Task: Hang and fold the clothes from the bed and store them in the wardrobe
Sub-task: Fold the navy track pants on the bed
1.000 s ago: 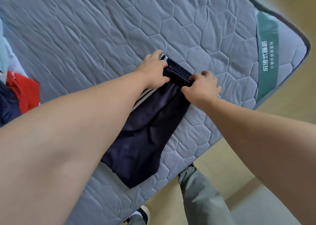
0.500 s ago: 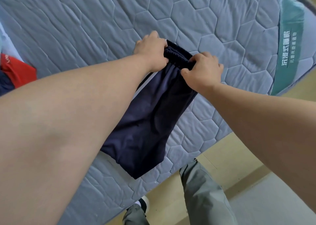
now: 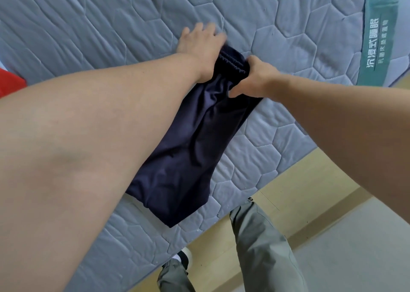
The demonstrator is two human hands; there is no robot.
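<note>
Dark navy shorts [image 3: 188, 149], folded lengthwise, lie on the grey quilted mattress [image 3: 111, 36] with the elastic waistband [image 3: 233, 62] at the far end. My left hand [image 3: 199, 45] has blurred, spread fingers reaching onto the mattress past the waistband, and its heel rests on the left end of the band. On the right end, my right hand [image 3: 255, 78] grips the band, with the thumb pressed into the fabric just below it. My left forearm hides the left edge of the shorts.
A red garment [image 3: 10, 81] shows at the left edge of the mattress. A green label band [image 3: 377, 39] crosses the mattress corner at the right. My legs in grey-green trousers [image 3: 261, 247] stand on the pale floor beside the bed's near edge.
My left hand has let go of the waistband and spread its fingers past it. My right hand keeps its grip. The white side stripe is hidden now.
</note>
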